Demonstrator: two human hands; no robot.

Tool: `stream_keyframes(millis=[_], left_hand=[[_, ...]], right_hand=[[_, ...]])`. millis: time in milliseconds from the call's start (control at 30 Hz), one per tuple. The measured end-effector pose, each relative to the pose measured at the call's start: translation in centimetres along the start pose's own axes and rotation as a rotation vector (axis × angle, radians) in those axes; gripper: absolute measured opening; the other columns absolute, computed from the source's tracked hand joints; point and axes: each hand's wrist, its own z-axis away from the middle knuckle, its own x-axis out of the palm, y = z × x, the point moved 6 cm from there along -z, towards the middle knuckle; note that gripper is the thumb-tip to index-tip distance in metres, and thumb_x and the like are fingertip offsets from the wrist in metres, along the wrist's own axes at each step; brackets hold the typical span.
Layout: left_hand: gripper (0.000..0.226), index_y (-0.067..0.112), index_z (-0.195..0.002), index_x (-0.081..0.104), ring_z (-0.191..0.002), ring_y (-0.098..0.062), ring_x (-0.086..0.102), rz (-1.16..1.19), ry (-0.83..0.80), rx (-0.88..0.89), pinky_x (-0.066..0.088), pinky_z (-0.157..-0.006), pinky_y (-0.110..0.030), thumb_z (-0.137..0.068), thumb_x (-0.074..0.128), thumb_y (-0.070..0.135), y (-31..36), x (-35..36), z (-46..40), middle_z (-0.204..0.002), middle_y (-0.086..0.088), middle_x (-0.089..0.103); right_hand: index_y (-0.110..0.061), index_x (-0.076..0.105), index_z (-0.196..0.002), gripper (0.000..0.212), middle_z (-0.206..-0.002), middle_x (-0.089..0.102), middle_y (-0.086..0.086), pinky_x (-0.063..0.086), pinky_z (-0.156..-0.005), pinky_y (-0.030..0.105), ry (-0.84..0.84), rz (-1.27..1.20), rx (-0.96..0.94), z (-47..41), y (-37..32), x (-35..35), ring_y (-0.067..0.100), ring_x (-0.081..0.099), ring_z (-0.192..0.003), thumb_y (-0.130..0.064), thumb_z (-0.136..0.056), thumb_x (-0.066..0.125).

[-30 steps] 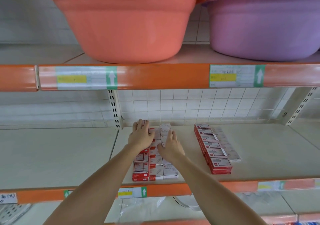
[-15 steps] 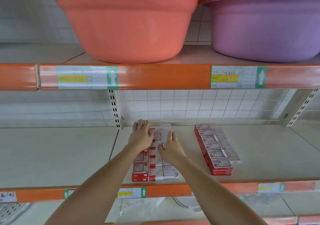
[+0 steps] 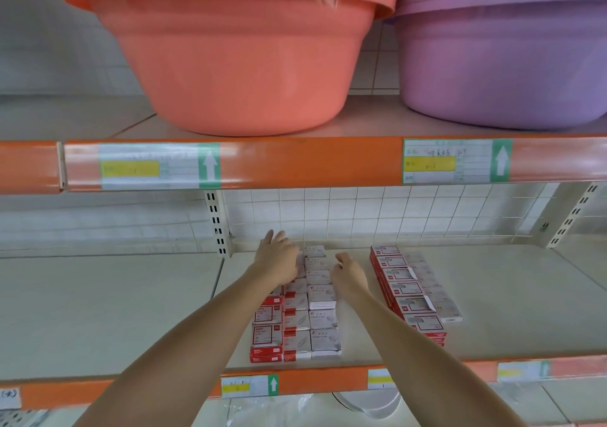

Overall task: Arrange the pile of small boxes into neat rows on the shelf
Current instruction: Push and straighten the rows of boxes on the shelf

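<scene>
Small red-and-white and grey-white boxes (image 3: 307, 315) lie in three tight rows running from the shelf's front edge to the back. My left hand (image 3: 277, 259) rests flat on the far end of the left rows, fingers straight toward the wall. My right hand (image 3: 348, 272) hovers just right of the white row, fingers loosely curled and holding nothing. A second block of boxes (image 3: 410, 290) lies in two rows further right, the red ones stacked.
The cream shelf (image 3: 509, 302) has an orange front rail with price labels. Above it, an upper shelf rail (image 3: 295, 162) hangs low, carrying an orange basin (image 3: 243, 58) and a purple basin (image 3: 505, 62). A slotted upright (image 3: 216, 223) stands left of the boxes.
My right hand has lifted off the white row and shifted right, its fingers curling. My left hand has slid slightly toward the back of the shelf. The head has moved closer.
</scene>
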Motion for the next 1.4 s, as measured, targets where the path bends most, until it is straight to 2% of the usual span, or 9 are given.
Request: stream_keyframes(millis=[167,267,367,533,633,1000,1167,1300,1400], left_hand=[[0.045,0.016,-0.138,0.052,-0.150,-0.028,0.012,-0.020,-0.072,-0.010,0.003,-0.123,-0.048,-0.095,0.048,0.030,0.4,0.9,-1.1,-0.152,-0.009,0.042],[0.045,0.020,-0.139,0.051,-0.151,-0.028,0.009,0.005,-0.104,-0.010,0.002,-0.124,-0.049,-0.095,0.048,0.028,0.4,1.5,-1.5,-0.152,-0.009,0.042],[0.044,0.021,-0.140,0.049,-0.151,-0.028,0.009,0.003,-0.103,0.009,0.002,-0.123,-0.048,-0.097,0.045,0.029,0.3,1.9,-2.0,-0.151,-0.009,0.044],[0.046,0.017,-0.141,0.048,-0.151,-0.028,0.011,0.011,-0.078,0.039,0.005,-0.123,-0.048,-0.095,0.047,0.021,0.6,1.7,-2.6,-0.150,-0.008,0.044],[0.044,0.013,-0.137,0.050,-0.150,-0.028,0.014,0.015,-0.071,0.044,0.008,-0.123,-0.049,-0.094,0.047,0.019,0.8,1.6,-2.7,-0.148,-0.008,0.047],[0.041,0.014,-0.135,0.055,-0.149,-0.027,0.019,-0.006,-0.076,0.071,0.009,-0.123,-0.047,-0.096,0.050,0.022,0.9,1.6,-2.7,-0.147,-0.009,0.048],[0.039,0.016,-0.131,0.056,-0.138,-0.024,0.034,0.111,0.003,0.040,0.019,-0.121,-0.044,-0.096,0.046,0.028,0.0,1.2,-2.2,-0.140,-0.006,0.052],[0.045,0.017,-0.136,0.049,-0.133,-0.025,0.041,0.111,0.042,-0.101,0.032,-0.114,-0.047,-0.092,0.052,0.028,-1.9,1.0,-1.4,-0.140,-0.005,0.049],[0.058,0.014,-0.141,0.039,-0.131,-0.028,0.043,0.245,0.031,-0.295,0.044,-0.102,-0.045,-0.093,0.054,0.044,-4.2,1.3,-0.3,-0.143,-0.007,0.044]], right_hand=[[-0.024,0.032,-0.150,0.064,-0.126,0.058,0.003,0.045,-0.064,0.027,-0.118,0.112,-0.016,-0.9,0.2,-0.1,0.020,0.062,-0.093,-0.013,-0.089,0.050],[-0.024,0.025,-0.153,0.071,-0.148,0.044,0.004,0.051,-0.086,0.035,-0.134,0.304,-0.109,-1.2,-0.3,-0.3,0.025,0.056,-0.117,-0.002,-0.089,0.046],[-0.021,0.034,-0.149,0.060,-0.150,0.041,0.004,0.043,-0.105,0.037,-0.147,0.352,-0.182,-1.4,-0.7,-0.1,0.027,0.047,-0.130,-0.008,-0.093,0.049],[-0.023,0.059,-0.121,0.029,-0.125,0.058,-0.004,0.048,-0.097,0.035,-0.109,0.317,-0.234,-0.8,-1.4,0.1,0.022,0.058,-0.114,-0.020,-0.092,0.056],[-0.020,0.056,-0.131,0.037,-0.133,0.056,-0.002,0.046,-0.099,0.034,-0.097,0.295,-0.244,-0.7,-1.4,-0.3,0.023,0.055,-0.119,-0.018,-0.094,0.055],[-0.020,0.058,-0.126,0.036,-0.130,0.058,0.002,0.048,-0.096,0.037,-0.110,0.362,-0.234,-1.5,-1.4,0.1,0.023,0.056,-0.115,-0.012,-0.091,0.053],[-0.024,0.055,-0.133,0.048,-0.132,0.059,0.001,0.055,-0.088,0.039,-0.082,0.352,-0.167,-2.0,-1.2,-0.2,0.024,0.061,-0.109,-0.002,-0.091,0.046],[-0.018,0.045,-0.140,0.040,-0.139,0.051,0.006,0.048,-0.097,0.042,-0.014,0.349,-0.235,-1.0,-3.0,-0.2,0.027,0.054,-0.119,-0.028,-0.103,0.035],[-0.013,0.039,-0.144,0.046,-0.148,0.041,0.005,0.036,-0.110,0.042,-0.013,0.377,-0.309,0.0,-4.2,0.5,0.026,0.043,-0.132,-0.032,-0.102,0.037]])
